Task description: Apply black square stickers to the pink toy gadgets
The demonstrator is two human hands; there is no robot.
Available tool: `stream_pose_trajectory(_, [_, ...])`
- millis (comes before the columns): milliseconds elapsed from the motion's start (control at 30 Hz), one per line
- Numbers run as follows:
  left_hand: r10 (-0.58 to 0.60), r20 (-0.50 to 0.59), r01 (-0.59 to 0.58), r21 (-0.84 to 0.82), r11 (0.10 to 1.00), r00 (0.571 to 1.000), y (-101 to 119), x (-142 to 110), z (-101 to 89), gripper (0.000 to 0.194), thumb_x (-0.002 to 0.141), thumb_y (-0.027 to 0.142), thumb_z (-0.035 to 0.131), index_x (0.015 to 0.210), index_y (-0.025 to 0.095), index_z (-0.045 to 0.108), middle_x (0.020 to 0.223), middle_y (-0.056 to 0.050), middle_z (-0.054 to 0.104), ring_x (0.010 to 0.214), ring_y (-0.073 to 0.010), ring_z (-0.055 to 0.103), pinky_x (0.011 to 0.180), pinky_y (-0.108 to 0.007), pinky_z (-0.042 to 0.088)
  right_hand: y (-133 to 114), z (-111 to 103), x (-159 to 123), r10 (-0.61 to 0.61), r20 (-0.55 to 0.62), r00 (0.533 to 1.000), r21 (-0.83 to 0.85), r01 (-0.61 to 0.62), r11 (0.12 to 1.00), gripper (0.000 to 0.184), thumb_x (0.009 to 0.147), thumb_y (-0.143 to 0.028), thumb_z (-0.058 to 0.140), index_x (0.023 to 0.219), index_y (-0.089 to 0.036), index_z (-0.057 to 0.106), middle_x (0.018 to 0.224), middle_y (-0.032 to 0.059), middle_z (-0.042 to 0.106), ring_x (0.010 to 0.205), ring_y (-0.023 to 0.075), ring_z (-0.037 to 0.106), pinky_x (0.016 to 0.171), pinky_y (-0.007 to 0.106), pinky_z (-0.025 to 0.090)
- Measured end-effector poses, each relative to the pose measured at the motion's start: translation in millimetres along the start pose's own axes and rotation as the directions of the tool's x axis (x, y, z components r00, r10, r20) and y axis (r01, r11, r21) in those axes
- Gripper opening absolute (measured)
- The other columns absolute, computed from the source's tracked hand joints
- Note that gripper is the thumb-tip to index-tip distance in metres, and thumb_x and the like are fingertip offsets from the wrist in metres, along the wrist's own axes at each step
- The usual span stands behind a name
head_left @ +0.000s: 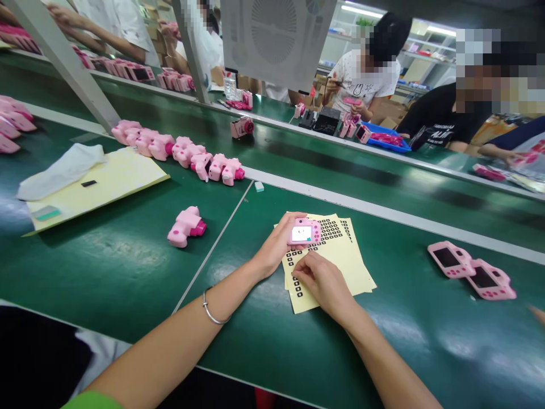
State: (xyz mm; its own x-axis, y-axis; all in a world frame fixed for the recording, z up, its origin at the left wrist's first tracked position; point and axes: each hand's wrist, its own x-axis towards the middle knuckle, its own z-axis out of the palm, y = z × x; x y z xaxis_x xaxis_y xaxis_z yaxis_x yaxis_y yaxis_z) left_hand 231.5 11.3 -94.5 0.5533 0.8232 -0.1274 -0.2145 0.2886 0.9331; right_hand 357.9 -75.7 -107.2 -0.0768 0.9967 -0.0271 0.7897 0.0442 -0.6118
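In the head view, the left hand [275, 247] is closed around a pink camera [315, 233], its white-faced screen turned up toward the wearer, above the upper part of some overlapping yellow sheets [347, 270] printed with small black squares. The right hand [323, 278] is just below it, over the sheets, with thumb and fingers curled in close to the squares; whether the tips meet or pinch anything cannot be told. A bracelet [210, 312] circles the left forearm near the wrist. All of this is on the green table [255, 352]. Two more pink cameras [494, 284] lie to the right, one overlapping the other, screens up. To the left, a single pink camera [184, 227] lies well apart from the hands, and beyond it a row of pink cameras [149, 142] runs beside a yellow sheet with a white cloth [63, 170] on it.
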Motion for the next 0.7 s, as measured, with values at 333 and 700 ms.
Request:
stream_pose_trajectory(333, [0.059,-0.004,-0.058,0.061,0.996,0.998,1,-2,2.3,0.038,0.094,0.048,0.036,0.114,0.023,0.055,0.112,-0.007,0.06,0.088,-0.0136,0.059,0.069,-0.023,0.048,-3,-8,-4,-0.126,-0.002,0.992,0.061,0.126,0.99,0.034,0.093,-0.042,0.051,0.112,-0.014,0.057,0.109,0.0079,0.058,0.095,0.0145,0.057,0.085,0.034,0.05])
stream_pose_trajectory(700, [0.173,0.234,-0.266,0.457,0.849,0.957,-2,-15,9.0,0.039,0.095,0.029,0.03,0.126,0.028,0.054,0.134,-0.003,0.051,0.126,-0.0187,0.045,0.114,-0.037,0.035,165,-190,-118,-0.26,-0.275,0.926,0.113,0.3,0.947,0.028,0.099,-0.04,0.032,0.114,-0.031,0.054,0.116,-0.0016,0.058,0.116,0.0233,0.054,0.075,0.033,0.052])
